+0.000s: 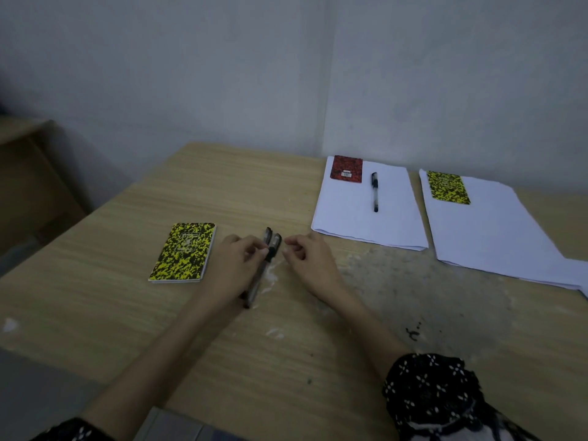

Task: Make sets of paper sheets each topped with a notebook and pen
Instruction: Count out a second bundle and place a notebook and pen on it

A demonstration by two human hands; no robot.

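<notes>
At table centre: left hand [234, 262] fingers grasping blurred pens [264, 265], seemingly two; right hand [307, 259] loosely curled, empty.

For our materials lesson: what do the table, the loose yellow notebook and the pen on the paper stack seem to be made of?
Table: looks like wood or wood-look laminate, matt; pale grain lines, with a worn grey patch on the right.
Yellow notebook: paper pages under a printed card cover; white page edges show, finish unclear.
Pen: probably plastic, with a clear barrel and black cap.
</notes>
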